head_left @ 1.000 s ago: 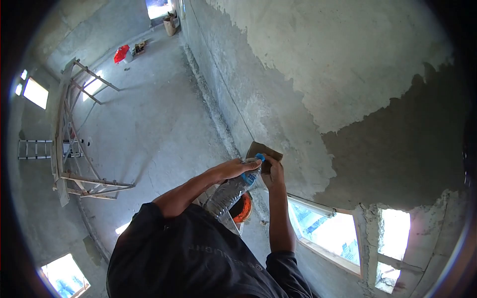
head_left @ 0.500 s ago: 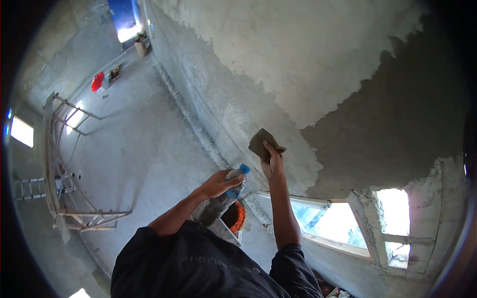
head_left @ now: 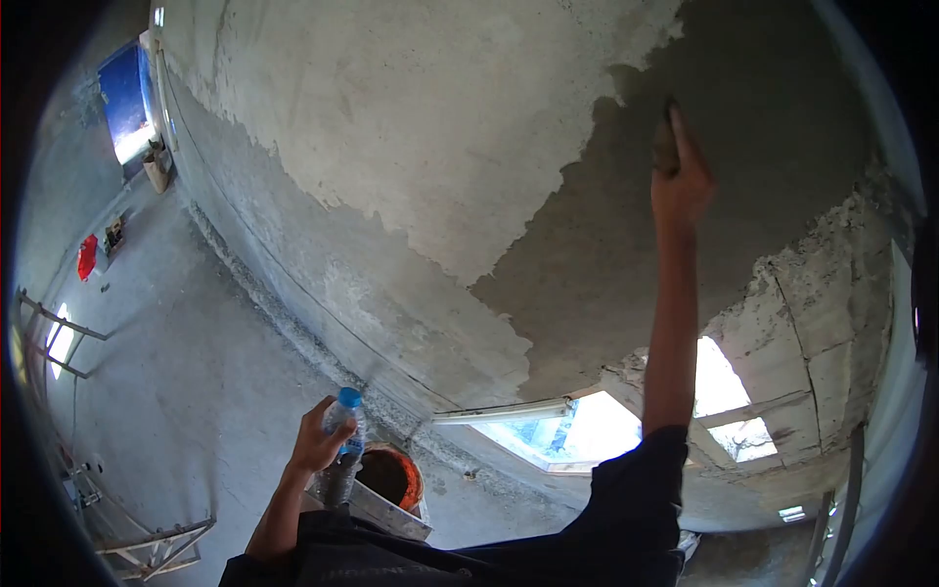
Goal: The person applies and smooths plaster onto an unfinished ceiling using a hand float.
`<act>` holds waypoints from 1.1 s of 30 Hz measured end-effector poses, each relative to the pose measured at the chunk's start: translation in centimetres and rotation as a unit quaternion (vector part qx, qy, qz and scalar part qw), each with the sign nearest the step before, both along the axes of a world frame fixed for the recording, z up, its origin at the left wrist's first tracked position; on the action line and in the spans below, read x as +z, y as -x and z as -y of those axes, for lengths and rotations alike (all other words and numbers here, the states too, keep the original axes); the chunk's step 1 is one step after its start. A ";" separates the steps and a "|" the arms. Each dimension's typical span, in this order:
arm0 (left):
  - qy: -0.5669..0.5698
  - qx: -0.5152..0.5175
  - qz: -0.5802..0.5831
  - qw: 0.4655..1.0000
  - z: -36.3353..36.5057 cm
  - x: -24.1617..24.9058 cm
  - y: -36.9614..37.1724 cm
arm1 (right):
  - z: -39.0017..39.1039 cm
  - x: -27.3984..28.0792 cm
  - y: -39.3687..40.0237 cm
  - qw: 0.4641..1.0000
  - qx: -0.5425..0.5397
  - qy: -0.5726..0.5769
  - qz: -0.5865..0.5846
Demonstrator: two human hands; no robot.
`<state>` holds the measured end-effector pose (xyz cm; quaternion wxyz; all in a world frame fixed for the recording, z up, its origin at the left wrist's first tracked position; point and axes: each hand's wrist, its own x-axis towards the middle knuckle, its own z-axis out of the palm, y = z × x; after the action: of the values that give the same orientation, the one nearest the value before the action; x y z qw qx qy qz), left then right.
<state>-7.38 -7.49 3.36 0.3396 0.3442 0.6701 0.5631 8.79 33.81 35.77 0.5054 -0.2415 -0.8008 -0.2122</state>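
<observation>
My left hand (head_left: 318,440) is wrapped round a clear plastic bottle (head_left: 338,479) with a blue cap, low in the view above a bucket. My right hand (head_left: 682,186) is raised far up with the arm stretched out. It grips a dark, flat pad (head_left: 666,147), partly hidden by the fingers, against or close to the dark, wet-looking plaster (head_left: 587,264) of the wall. Paler, dry-looking plaster (head_left: 411,127) borders that patch on the left along a ragged edge.
An orange-rimmed bucket (head_left: 415,481) with dark contents stands by the bottle, beside a grey ledge or plank (head_left: 391,520). Window openings (head_left: 611,430) lie below the wet patch. Wooden frames (head_left: 166,548), a red object (head_left: 87,257) and a blue door (head_left: 125,93) are at the left.
My right hand has gone up and to the right with the pad, from the pale lower wall onto the dark patch. The view has turned; the bottle now appears lower and further left.
</observation>
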 end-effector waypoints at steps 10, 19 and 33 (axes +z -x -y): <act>0.015 0.003 0.045 0.999 1.7 -1.7 0.5 | -6.4 -9.6 -3.2 0.876 0.015 -0.130 0.464; -0.083 0.074 -0.027 0.993 1.8 -4.3 0.0 | -5.5 -0.8 -0.6 0.931 -0.095 -0.225 0.273; -0.123 0.003 0.006 0.992 2.0 -1.0 0.1 | -6.2 -3.2 -0.2 0.954 -0.101 -0.221 0.177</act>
<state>-7.50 -9.51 2.39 0.2968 0.3784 0.5946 0.6444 9.00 39.98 32.52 0.3718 -0.1624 -0.7821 -0.4730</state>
